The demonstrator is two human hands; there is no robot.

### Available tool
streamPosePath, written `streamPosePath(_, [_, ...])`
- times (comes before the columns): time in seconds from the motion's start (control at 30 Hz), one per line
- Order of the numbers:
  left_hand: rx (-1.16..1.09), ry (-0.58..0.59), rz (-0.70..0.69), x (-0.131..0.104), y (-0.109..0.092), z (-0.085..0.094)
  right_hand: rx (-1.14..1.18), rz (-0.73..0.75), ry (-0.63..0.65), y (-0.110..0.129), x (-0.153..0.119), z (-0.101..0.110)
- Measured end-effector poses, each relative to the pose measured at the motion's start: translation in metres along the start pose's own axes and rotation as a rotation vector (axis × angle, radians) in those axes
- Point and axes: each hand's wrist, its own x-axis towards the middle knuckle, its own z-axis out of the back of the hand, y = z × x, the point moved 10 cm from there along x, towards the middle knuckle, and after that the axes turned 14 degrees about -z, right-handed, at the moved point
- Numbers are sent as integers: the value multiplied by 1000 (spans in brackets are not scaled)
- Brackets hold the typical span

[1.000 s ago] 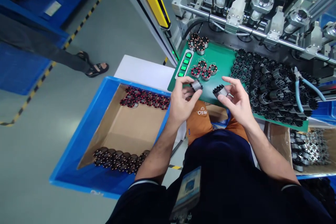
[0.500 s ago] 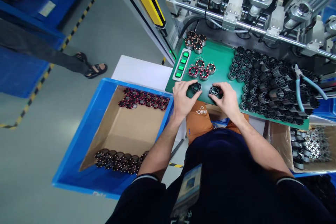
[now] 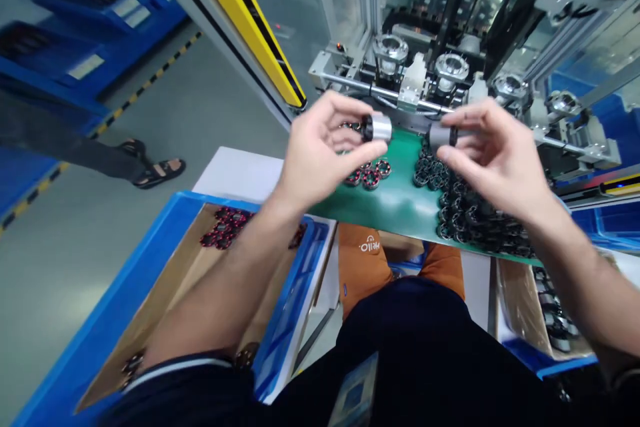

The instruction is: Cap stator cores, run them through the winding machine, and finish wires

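Between thumb and fingers, my left hand (image 3: 325, 147) holds a metal ring part (image 3: 383, 128) with a black end, tipped on its side above the green mat (image 3: 395, 203). My right hand (image 3: 495, 150) grips a second ring part (image 3: 440, 137), grey with a black end, a short way to the right. Both parts are in the air, apart from each other. Below my left hand lie several red-and-copper wound rings (image 3: 371, 178), partly hidden by it. Many black ring parts (image 3: 453, 213) crowd the mat under my right hand.
Ahead stands a machine with a metal rail (image 3: 385, 95) and round clamps (image 3: 451, 67). A blue bin (image 3: 165, 233) with wound rings is at the left, a cardboard-lined box (image 3: 520, 293) at the right. A yellow post (image 3: 250, 20) rises left of the mat. A person's sandalled foot (image 3: 163, 172) shows far left.
Both hands have risen from the mat's front edge toward the machine, each lifting a ring part and turning it sideways. The view has tilted upward, showing more of the machine.
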Motion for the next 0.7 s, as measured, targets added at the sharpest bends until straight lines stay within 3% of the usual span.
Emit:
streamPosePath(0.13, [221, 175, -42, 122, 45, 5, -440, 23, -194, 10, 96, 61])
streamPosePath(0.23, [399, 264, -25, 198, 88, -2, -682, -36, -247, -2, 162, 76])
streamPosePath(0.3, [439, 264, -44, 231, 108, -8, -753, -60, -241, -13, 193, 73])
streamPosePath(0.4, [526, 286, -93, 254, 133, -14, -852, -100, -177, -34, 221, 59])
streamPosePath(0.5, [632, 398, -73, 258, 164, -12, -912, -111, -105, -50, 237, 50])
streamPosePath(0.6, [641, 497, -69, 262, 185, -5, -917, -74, -73, -52, 246, 49])
streamPosePath(0.7, [635, 570, -88, 268, 193, -2, -905, -65, -59, -50, 252, 52])
